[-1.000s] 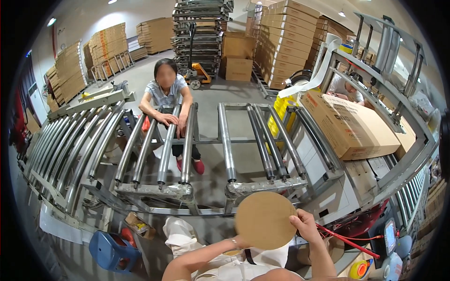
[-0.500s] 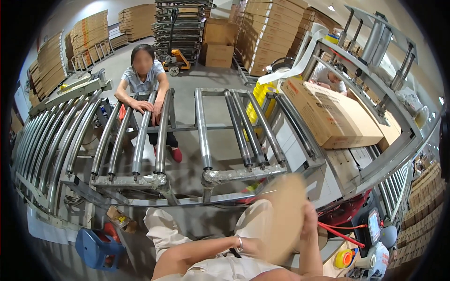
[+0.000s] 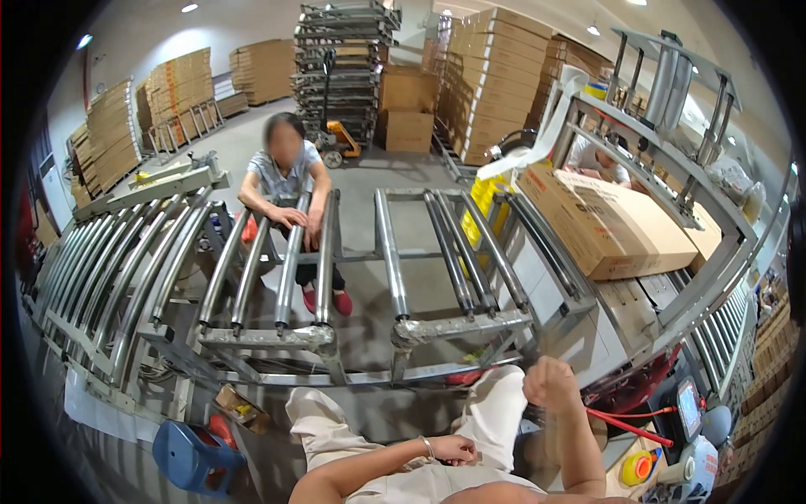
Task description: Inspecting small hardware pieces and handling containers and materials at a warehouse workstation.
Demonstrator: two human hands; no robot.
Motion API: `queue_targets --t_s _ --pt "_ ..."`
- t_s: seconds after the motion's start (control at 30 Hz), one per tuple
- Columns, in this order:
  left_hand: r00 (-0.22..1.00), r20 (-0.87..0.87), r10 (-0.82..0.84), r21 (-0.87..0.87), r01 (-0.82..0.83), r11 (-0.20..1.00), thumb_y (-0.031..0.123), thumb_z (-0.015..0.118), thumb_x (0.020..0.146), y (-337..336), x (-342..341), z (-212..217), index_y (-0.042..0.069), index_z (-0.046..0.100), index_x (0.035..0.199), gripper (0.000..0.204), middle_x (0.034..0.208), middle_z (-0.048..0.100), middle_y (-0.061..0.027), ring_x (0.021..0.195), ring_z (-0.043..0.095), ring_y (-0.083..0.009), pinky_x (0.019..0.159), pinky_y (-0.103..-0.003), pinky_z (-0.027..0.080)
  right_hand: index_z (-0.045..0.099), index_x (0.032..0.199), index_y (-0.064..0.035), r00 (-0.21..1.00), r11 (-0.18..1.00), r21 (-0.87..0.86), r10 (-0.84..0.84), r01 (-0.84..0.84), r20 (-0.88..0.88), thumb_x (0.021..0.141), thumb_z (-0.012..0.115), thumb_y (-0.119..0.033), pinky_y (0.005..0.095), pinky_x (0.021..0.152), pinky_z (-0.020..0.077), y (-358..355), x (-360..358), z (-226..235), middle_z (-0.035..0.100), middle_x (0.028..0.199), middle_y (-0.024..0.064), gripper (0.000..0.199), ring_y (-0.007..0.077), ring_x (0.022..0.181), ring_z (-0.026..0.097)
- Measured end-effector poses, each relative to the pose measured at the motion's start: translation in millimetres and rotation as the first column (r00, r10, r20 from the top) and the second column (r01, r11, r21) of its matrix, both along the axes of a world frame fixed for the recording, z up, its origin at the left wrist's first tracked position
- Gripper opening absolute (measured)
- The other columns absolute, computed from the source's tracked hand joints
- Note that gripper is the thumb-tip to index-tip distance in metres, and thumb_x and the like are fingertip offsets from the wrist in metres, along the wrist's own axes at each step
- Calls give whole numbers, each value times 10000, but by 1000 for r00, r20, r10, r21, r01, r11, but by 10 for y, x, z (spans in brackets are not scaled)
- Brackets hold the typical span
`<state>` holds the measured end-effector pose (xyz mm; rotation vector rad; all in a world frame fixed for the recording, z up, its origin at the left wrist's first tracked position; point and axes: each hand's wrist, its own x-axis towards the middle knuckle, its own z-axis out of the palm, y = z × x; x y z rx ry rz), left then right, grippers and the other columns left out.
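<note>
My right hand point(image 3: 552, 383) is raised above my right thigh with its fingers closed. A faint brown blur runs past it, which looks like the piece of cardboard seen nearly edge-on; its outline is smeared. My left hand point(image 3: 456, 449), with a bracelet at the wrist, lies in my lap on the light trousers point(image 3: 491, 416). Its fingers are loosely curled and nothing shows in them. Beyond my knees stands the metal roller conveyor point(image 3: 391, 252), with a gap between its two frames. Neither hand touches it.
A person point(image 3: 284, 164) leans on the far side of the rollers. At right a large carton point(image 3: 604, 223) lies under a press frame point(image 3: 714, 193), with another person behind. A blue stool point(image 3: 197, 458) stands at lower left. Yellow tape point(image 3: 638, 467) and a small screen point(image 3: 688, 409) are at lower right.
The tan cardboard, broad and blurred in front of me before, now shows at most as a thin smear by my right hand. My left hand is now uncovered. The whole view has shifted slightly.
</note>
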<state>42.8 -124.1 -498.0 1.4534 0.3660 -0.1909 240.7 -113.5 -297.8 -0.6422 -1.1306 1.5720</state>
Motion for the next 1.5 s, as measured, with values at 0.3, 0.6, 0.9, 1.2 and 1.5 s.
queue_targets --t_s 0.3,0.6,0.9,1.2,1.5 --pt "778 -46 626 -117 -627 770 274 538 865 243 -1069 -561 45 579 942 245 748 583 -10 656 544 -88 566 -216 453 549 844 -30 904 905 165 412 -393 -109 862 570 -283 223 520 429 335 -440 307 537 664 -12 254 64 585 506" --pt "590 -233 773 -81 -804 590 250 545 871 325 -1921 -738 66 563 977 214 786 603 -10 671 562 -85 605 -229 476 563 889 -29 950 956 2 292 -293 -110 888 522 -207 233 569 427 736 -709 329 547 742 -15 183 65 638 514" --pt "219 -387 896 851 -288 438 471 623 717 586 -2761 -453 79 565 1101 552 1018 614 -150 950 588 -312 799 -419 468 517 890 -52 999 990 -138 -11 18 52 932 415 -257 207 464 361 1455 -1123 174 472 626 -44 233 41 542 445" --pt "-73 -539 839 784 -409 468 581 536 738 611 -3444 -1092 18 578 1081 661 1049 592 -206 957 580 -346 804 -412 463 515 819 -4 649 923 353 -174 -155 741 936 409 -202 237 575 392 1877 -1310 131 511 681 -25 254 74 609 432" --pt "535 -615 580 319 -503 803 338 558 822 404 -3524 -889 19 646 787 333 553 565 -66 502 557 -168 486 -309 452 527 855 -8 427 759 398 -175 -516 887 944 400 -260 257 614 426 2132 -1442 -83 533 696 17 296 82 657 491"
